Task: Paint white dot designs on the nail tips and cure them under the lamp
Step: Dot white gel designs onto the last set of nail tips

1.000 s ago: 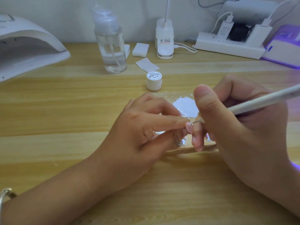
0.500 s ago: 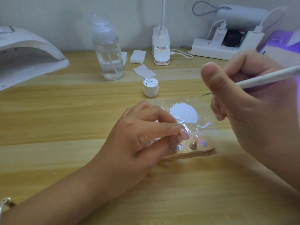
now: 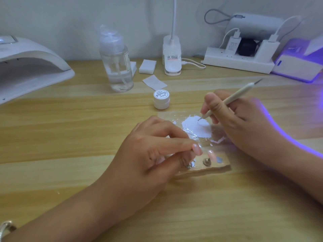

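Note:
My left hand (image 3: pixel 148 154) pinches a pink nail tip (image 3: pixel 197 148) between thumb and index finger, over a metal stud (image 3: pixel 189 165) at the near edge of a clear palette (image 3: pixel 167 117). A second pink nail tip (image 3: pixel 211 154) sits on a stud beside it. My right hand (image 3: pixel 244 123) grips a white dotting pen (image 3: pixel 236 95). The pen's fine point touches the white paint puddle (image 3: pixel 195 128) on the palette. A small white paint jar (image 3: pixel 161 99) stands closed just behind the palette.
A large white curing lamp (image 3: pixel 26 67) sits at the far left. A smaller lamp glowing purple (image 3: pixel 297 67) is at the far right. A clear pump bottle (image 3: pixel 116 63), white pads (image 3: pixel 147 66), a clip lamp base (image 3: pixel 172 55) and a power strip (image 3: pixel 239 62) line the back of the wooden table.
My right hand lifted the pen away from the nail tip, swung it up, then lowered its point into the white paint. My left hand kept its hold in place.

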`<action>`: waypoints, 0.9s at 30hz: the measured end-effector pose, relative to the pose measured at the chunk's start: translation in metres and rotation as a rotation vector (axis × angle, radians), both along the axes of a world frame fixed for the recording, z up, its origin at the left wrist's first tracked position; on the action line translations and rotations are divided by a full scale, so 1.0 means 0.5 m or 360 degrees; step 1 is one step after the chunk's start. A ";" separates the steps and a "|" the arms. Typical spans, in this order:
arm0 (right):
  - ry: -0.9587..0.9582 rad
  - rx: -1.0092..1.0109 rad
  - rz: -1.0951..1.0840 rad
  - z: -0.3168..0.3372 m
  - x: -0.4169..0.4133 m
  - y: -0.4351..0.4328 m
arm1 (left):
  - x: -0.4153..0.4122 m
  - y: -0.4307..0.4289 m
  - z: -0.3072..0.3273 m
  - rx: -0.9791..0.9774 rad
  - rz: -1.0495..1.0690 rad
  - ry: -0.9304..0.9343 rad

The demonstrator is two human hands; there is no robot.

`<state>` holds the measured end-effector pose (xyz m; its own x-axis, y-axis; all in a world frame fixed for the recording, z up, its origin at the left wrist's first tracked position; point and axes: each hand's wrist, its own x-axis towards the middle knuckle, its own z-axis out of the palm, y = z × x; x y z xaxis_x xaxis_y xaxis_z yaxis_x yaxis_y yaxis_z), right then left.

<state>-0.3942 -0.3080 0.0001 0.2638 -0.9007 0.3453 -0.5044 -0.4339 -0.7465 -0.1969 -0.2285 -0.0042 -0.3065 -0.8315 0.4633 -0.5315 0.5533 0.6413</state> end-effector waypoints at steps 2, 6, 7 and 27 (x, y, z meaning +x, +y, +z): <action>-0.0193 -0.0101 -0.0040 0.008 0.001 0.004 | 0.000 -0.001 0.000 0.0019 -0.0002 0.0016; -0.0540 -0.0240 0.0056 0.021 0.014 0.026 | 0.000 -0.001 0.000 0.0071 0.0000 0.0076; -0.0613 -0.0249 0.0087 0.021 0.018 0.037 | 0.000 0.000 0.000 0.0092 -0.0002 0.0100; -0.0733 -0.0149 0.0195 0.011 0.053 0.126 | -0.001 0.000 0.004 0.0152 -0.0053 0.0204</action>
